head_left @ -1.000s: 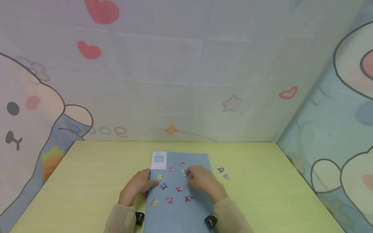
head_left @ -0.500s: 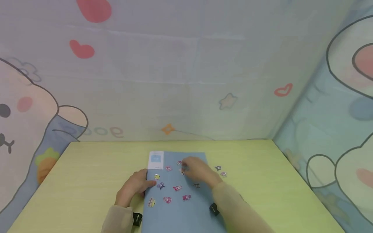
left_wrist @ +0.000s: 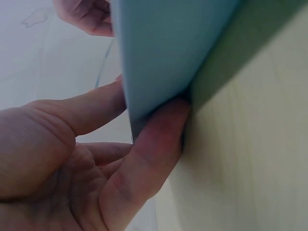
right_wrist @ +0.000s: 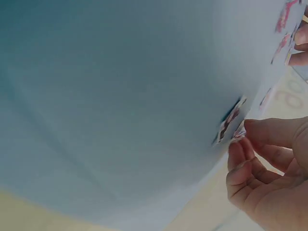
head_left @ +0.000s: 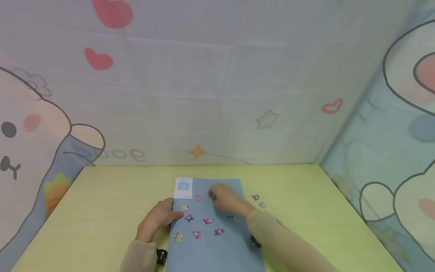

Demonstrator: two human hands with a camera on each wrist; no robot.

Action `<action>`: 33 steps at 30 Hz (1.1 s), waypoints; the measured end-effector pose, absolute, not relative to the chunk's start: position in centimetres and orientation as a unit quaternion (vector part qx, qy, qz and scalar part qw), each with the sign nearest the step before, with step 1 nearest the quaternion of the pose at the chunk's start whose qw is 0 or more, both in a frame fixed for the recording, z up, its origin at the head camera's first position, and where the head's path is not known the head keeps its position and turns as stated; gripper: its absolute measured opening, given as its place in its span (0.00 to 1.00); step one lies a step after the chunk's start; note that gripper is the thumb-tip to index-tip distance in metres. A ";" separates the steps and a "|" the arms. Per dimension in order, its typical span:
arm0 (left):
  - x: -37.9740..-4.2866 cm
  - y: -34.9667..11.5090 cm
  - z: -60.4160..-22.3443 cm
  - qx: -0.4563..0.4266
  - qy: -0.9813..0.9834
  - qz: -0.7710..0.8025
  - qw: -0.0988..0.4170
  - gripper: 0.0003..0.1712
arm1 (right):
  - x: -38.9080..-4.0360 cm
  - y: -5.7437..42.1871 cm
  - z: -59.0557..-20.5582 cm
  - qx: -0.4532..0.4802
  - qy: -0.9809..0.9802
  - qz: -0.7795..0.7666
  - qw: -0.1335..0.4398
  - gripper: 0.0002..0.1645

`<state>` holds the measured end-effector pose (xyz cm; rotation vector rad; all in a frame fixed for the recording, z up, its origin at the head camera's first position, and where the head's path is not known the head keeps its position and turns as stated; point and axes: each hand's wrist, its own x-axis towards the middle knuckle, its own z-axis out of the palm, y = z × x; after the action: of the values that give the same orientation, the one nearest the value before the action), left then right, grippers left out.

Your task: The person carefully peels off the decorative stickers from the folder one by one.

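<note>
A blue folder (head_left: 217,253) with a white label (head_left: 183,187) at its upper left lies on the table. My left hand (head_left: 158,219) grips its left edge, thumb on top and fingers underneath; the left wrist view shows a finger (left_wrist: 159,144) under the blue edge. Near the folder's upper middle, my right hand (head_left: 225,198) pinches a small cartoon sticker (right_wrist: 239,130) between thumb and fingertips. Another sticker (right_wrist: 230,120) lies on the blue surface just beside those fingertips. Several colourful stickers, such as a red one (head_left: 208,221) and a yellow one (head_left: 178,237), are spread over the folder.
Two loose stickers, a dark one (head_left: 255,197) and a pinkish one (head_left: 262,204), lie on the pale yellow table (head_left: 306,219) right of the folder. A cartoon-printed cloth (head_left: 217,128) hangs behind the table's far edge.
My right hand has moved slightly up and left over the folder, uncovering a dark sticker below it and covering the upper-middle ones. The left hand keeps its grip on the edge.
</note>
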<state>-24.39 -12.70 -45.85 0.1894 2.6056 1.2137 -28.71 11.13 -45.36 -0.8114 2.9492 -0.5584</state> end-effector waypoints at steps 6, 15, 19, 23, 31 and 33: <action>-25.0 -12.5 -45.6 0.069 0.905 0.401 0.124 0.16 | -29.4 11.8 -45.8 -0.252 0.948 -0.195 0.010 0.09; -25.5 -12.6 -45.3 0.065 0.905 0.400 0.131 0.17 | -30.0 12.8 -44.9 -0.286 0.938 -0.195 -0.004 0.04; -25.4 -12.7 -45.2 0.064 0.903 0.402 0.135 0.18 | -29.9 13.1 -44.1 -0.288 0.939 -0.188 -0.004 0.05; -25.1 -12.7 -45.3 0.062 0.904 0.401 0.137 0.18 | -29.2 13.9 -42.4 -0.289 0.939 -0.185 -0.010 0.05; -24.6 -12.8 -45.5 0.062 0.901 0.406 0.141 0.17 | -29.0 17.8 -39.2 -0.266 0.951 -0.154 -0.017 0.04; -24.4 -12.7 -45.7 0.061 0.900 0.407 0.142 0.17 | -29.0 19.2 -38.8 -0.260 0.953 -0.157 -0.007 0.03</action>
<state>-24.44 -12.72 -45.72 0.1756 2.5974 1.1741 -28.97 19.20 -38.79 -0.8205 3.0066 -0.4957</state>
